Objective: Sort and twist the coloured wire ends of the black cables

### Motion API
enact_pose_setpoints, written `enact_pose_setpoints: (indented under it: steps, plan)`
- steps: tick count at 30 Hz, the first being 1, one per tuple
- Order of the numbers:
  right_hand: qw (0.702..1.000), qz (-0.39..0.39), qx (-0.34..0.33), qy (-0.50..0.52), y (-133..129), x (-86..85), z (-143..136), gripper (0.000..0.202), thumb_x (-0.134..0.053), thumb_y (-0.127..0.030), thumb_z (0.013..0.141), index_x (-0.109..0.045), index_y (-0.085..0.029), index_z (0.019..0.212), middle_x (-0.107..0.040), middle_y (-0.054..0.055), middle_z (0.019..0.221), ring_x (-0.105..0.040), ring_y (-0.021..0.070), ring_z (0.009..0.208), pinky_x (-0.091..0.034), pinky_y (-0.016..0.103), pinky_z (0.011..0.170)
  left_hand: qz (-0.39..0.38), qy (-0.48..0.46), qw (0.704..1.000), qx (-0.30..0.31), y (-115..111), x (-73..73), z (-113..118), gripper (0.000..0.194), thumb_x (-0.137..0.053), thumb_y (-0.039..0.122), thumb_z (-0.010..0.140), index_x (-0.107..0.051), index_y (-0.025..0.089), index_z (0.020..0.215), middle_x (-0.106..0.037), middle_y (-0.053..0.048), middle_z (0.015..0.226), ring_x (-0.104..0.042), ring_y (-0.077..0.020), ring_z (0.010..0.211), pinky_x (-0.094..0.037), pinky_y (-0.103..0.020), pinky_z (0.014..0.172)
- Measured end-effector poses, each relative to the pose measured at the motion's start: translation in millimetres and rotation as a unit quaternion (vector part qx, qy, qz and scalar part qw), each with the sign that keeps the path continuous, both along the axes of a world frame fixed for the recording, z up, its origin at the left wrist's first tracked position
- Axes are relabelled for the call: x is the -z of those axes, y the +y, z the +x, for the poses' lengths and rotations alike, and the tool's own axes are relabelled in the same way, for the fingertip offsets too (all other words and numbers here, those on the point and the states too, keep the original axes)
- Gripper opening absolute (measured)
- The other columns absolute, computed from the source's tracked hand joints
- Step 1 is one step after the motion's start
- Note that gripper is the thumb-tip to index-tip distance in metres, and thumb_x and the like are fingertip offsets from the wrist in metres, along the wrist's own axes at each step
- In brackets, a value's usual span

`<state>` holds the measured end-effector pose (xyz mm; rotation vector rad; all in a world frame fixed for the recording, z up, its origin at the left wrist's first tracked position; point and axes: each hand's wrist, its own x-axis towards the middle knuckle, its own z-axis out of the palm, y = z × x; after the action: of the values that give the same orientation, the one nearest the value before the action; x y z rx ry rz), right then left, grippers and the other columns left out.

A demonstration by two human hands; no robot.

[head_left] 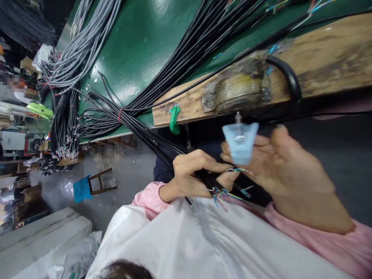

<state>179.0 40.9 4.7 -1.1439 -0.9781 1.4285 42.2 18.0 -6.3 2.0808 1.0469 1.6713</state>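
Pinched between thumb and forefinger, a tuft of thin coloured wires (238,169) sticks out at three o'clock from the left hand (192,170), whose other fingers are curled round black cables (140,127). The right hand (302,182), farther out at three o'clock, is blurred, its fingertips partly behind a pale blue cup (241,145); I cannot tell whether they are clamped on anything or merely near it. That cup sits at two o'clock from the left hand, on a metal spindle (238,118) pointing up towards a taped lump (240,91) on the wooden board (328,58); whether spindle and lump join is unclear.

The likeliest trouble, I judge, is a snag: more bare ends (221,195) fan out at four o'clock, close under the pinched tuft, and could tangle with it or be caught up by mistake. If the cup can spin, fingers this near could be nipped, and the pink sleeve (325,242) at four o'clock could catch if it swung up. A light pinch on such fine strands might let them splay or slip. The cables run off at ten o'clock through a red tie (120,114) and past the edge of the green table (139,50), so their weight could drag the tuft out of line.
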Motion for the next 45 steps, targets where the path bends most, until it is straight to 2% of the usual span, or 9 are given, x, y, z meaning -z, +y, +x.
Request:
enact_pose_setpoints:
  steps: [7, 9, 13, 17, 23, 28, 36, 40, 45]
  plan:
    - [0.998, -0.021, -0.018, 0.059, -32.4, 1.3, 14.6, 0.042, -0.078, -0.067, 0.069, -0.067, -0.028, 0.058, -0.061, 0.003, 0.055, -0.059, 0.0188, 0.052, -0.05, 0.032, 0.05, -0.077, 0.131, 0.972, 0.179, 4.6, 14.1, -36.0, 0.046, -0.069, 0.062, 0.083, -0.075, 0.02, 0.065, -0.069, 0.001, 0.062, -0.057, -0.0037, 0.05, -0.05, -0.016, 0.05]
    - [0.992, 0.047, -0.106, 0.055, -39.9, 3.4, 16.3, 0.037, -0.074, -0.062, 0.078, -0.072, -0.029, 0.059, -0.063, 0.004, 0.056, -0.061, 0.0195, 0.054, -0.051, 0.033, 0.053, -0.148, 0.198, 0.936, 0.251, 14.6, 6.0, -48.8, 0.051, -0.056, 0.062, 0.092, -0.079, 0.02, 0.073, -0.072, -0.001, 0.072, -0.068, -0.0064, 0.066, -0.057, -0.019, 0.066]
    - [0.956, 0.178, -0.233, -0.012, -43.5, 11.8, 5.3, 0.033, -0.069, -0.058, 0.083, -0.077, -0.032, 0.065, -0.068, 0.003, 0.058, -0.064, 0.0191, 0.053, -0.052, 0.03, 0.05, -0.194, 0.115, 0.918, 0.327, 24.3, -5.9, -58.8, 0.044, -0.056, 0.053, 0.096, -0.078, 0.016, 0.088, -0.075, -0.005, 0.082, -0.071, -0.0093, 0.073, -0.057, -0.021, 0.068]
    - [0.979, 0.14, -0.116, -0.094, -46.2, 11.3, -6.7, 0.033, -0.071, -0.058, 0.08, -0.075, -0.03, 0.064, -0.068, 0.002, 0.058, -0.062, 0.0174, 0.05, -0.05, 0.027, 0.044, -0.207, 0.071, 0.94, 0.262, 5.6, -2.3, -51.5, 0.035, -0.065, 0.046, 0.093, -0.077, 0.013, 0.091, -0.075, -0.007, 0.08, -0.068, -0.01, 0.069, -0.055, -0.021, 0.064]
    - [0.978, 0.162, 0.064, -0.112, -58.4, -6.3, -3.8, 0.01, -0.077, -0.025, 0.077, -0.072, -0.031, 0.069, -0.07, 0.0, 0.064, -0.062, 0.0168, 0.053, -0.052, 0.029, 0.049, -0.192, 0.066, 0.97, 0.134, -19.2, 0.8, -42.0, 0.044, -0.069, 0.055, 0.086, -0.076, 0.013, 0.079, -0.067, -0.002, 0.063, -0.055, -0.0047, 0.051, -0.043, -0.019, 0.05]
    - [0.981, 0.145, 0.069, -0.107, -62.6, -14.4, -6.8, 0.009, -0.081, -0.025, 0.072, -0.075, -0.031, 0.074, -0.074, 0.001, 0.073, -0.065, 0.0182, 0.058, -0.056, 0.032, 0.052, -0.154, 0.008, 0.981, 0.113, -18.2, -3.9, -35.9, 0.032, -0.076, 0.047, 0.083, -0.072, 0.016, 0.077, -0.069, 0.0, 0.063, -0.053, -0.006, 0.047, -0.041, -0.021, 0.044]
    - [0.99, 0.073, 0.083, -0.084, -66.4, -18.0, -10.3, 0.018, -0.076, -0.042, 0.08, -0.075, -0.03, 0.068, -0.072, 0.003, 0.069, -0.066, 0.0179, 0.06, -0.052, 0.03, 0.05, -0.175, 0.101, 0.974, 0.099, -22.0, -1.5, -38.4, 0.034, -0.064, 0.044, 0.091, -0.074, 0.014, 0.077, -0.07, 0.0, 0.066, -0.057, -0.0046, 0.052, -0.041, -0.017, 0.05]
    - [0.982, 0.131, 0.072, -0.117, -60.1, -16.6, -2.9, 0.014, -0.075, -0.027, 0.08, -0.072, -0.028, 0.066, -0.07, 0.002, 0.064, -0.061, 0.0169, 0.056, -0.051, 0.032, 0.051, -0.303, 0.127, 0.932, 0.154, -15.5, -23.0, -43.3, 0.04, -0.066, 0.049, 0.089, -0.073, 0.012, 0.076, -0.07, -0.002, 0.068, -0.059, -0.0056, 0.057, -0.045, -0.017, 0.054]
    - [0.992, 0.112, 0.017, -0.052, -54.0, -6.4, -6.4, 0.021, -0.083, -0.044, 0.073, -0.073, -0.03, 0.062, -0.068, 0.002, 0.062, -0.064, 0.0191, 0.06, -0.055, 0.036, 0.06, -0.478, 0.07, 0.833, 0.269, -8.6, -38.6, -50.3, 0.06, -0.067, 0.055, 0.088, -0.064, 0.009, 0.125, -0.071, -0.001, 0.078, -0.059, -0.0052, 0.056, -0.048, -0.016, 0.055]
